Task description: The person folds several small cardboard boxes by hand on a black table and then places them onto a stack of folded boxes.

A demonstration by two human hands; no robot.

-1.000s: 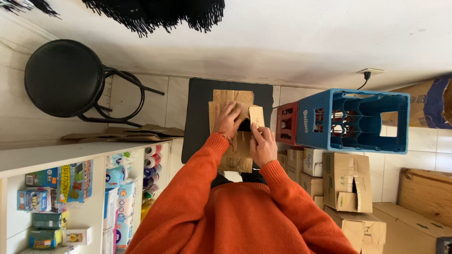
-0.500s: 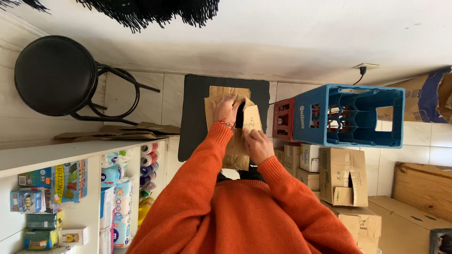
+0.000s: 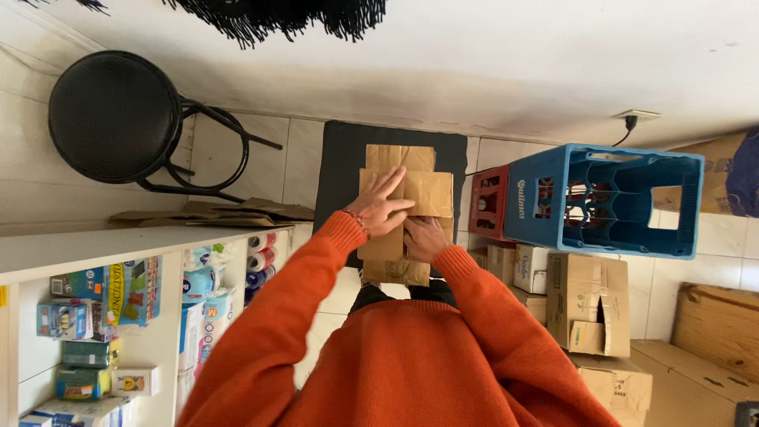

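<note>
A flattened brown cardboard box (image 3: 431, 194) lies folded over a black mat (image 3: 344, 158) in front of me. My left hand (image 3: 379, 209) rests flat on its top panel with the fingers spread. My right hand (image 3: 424, 237) is lower and to the right, fingers curled on the cardboard's lower fold. Both arms wear orange sweater sleeves. Part of the cardboard is hidden under my hands.
A black round stool (image 3: 115, 115) stands at the left. More flattened cardboard (image 3: 229, 212) lies beside the mat. A blue bottle crate (image 3: 553, 205) and a red crate (image 3: 488, 202) sit on stacked cardboard boxes (image 3: 585, 304) at the right. A white shelf (image 3: 103, 245) holds packaged goods and paper rolls.
My left hand has come down from the box's upper flap and now lies flat with fingers spread. My right hand has stayed on the lower fold. The view has shifted slightly.
</note>
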